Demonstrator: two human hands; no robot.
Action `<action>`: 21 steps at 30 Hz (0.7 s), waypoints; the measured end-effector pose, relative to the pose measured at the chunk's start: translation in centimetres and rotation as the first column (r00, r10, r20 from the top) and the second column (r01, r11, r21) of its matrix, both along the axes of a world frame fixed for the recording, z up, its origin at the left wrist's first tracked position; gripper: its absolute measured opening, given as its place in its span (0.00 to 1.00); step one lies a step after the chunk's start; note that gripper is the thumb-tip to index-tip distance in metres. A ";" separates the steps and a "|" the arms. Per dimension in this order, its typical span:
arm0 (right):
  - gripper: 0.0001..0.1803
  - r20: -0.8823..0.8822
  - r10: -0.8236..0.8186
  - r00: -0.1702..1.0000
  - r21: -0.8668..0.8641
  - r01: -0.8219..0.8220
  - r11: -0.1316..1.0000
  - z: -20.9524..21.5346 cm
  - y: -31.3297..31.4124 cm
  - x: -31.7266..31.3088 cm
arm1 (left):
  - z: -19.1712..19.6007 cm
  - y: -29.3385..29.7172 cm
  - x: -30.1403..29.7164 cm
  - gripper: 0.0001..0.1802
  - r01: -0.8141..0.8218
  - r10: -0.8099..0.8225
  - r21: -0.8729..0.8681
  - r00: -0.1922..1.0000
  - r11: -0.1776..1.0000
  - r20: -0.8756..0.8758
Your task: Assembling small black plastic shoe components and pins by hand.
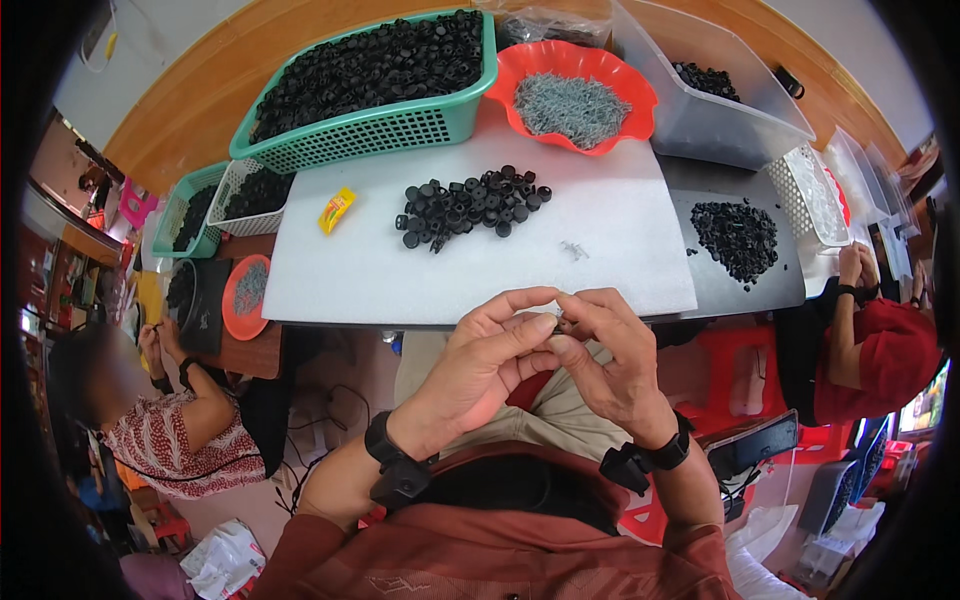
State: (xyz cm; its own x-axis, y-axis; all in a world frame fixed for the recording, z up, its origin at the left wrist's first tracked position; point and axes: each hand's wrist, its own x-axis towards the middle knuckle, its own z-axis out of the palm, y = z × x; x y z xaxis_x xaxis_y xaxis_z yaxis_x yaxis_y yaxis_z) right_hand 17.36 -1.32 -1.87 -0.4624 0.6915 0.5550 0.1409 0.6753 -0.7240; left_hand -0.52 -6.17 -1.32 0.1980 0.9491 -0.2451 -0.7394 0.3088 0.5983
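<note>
Close to the table's front edge, my left hand (480, 350) and my right hand (618, 358) meet, fingertips pinched together. Something small sits between them, mostly hidden by the fingers and too small to name. On the white foam sheet (340, 280) ahead lies a loose pile of black round plastic caps (470, 205). A few thin metal pins (574, 250) rest on the sheet just beyond my fingers. Behind the pile, a red wavy-edged bowl (640, 100) holds a heap of grey metal pins (570, 108).
A green basket (370, 135) full of black parts stands at the back left. To the right are a clear bin (740, 130) and a heap of small black pieces (735, 240). A yellow packet (337, 210) lies on the sheet. People sit at work left (190, 440) and right (870, 350).
</note>
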 end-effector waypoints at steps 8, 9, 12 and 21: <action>0.14 -0.089 -0.066 0.994 0.001 0.067 0.998 0.1 -0.2 -0.2 | -0.5 -0.1 0.0 0.14 0.009 -0.009 0.003 1.000 1.000 0.030; 0.14 -0.089 -0.066 0.994 0.002 0.067 0.998 0.0 -0.2 -0.2 | -0.6 -0.1 0.0 0.13 0.011 -0.011 0.012 0.999 1.000 0.033; 0.14 -0.114 -0.094 0.989 0.029 0.098 0.995 -0.5 -0.2 -0.4 | -0.8 -0.1 0.1 0.11 -0.004 0.004 0.010 0.998 1.000 0.064; 0.14 -0.134 -0.155 0.979 0.057 0.163 0.985 -1.0 -0.5 -0.8 | -0.5 -0.3 0.3 0.11 -0.036 0.037 -0.023 0.997 0.999 0.067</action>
State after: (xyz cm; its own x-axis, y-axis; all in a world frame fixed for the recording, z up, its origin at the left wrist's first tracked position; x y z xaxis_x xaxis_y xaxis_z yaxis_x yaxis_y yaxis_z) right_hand 16.60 -1.81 -2.89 -0.2712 0.7095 0.6505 0.1589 0.6995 -0.6967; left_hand -0.20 -6.42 -1.84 0.1801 0.9506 -0.2528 -0.7887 0.2931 0.5404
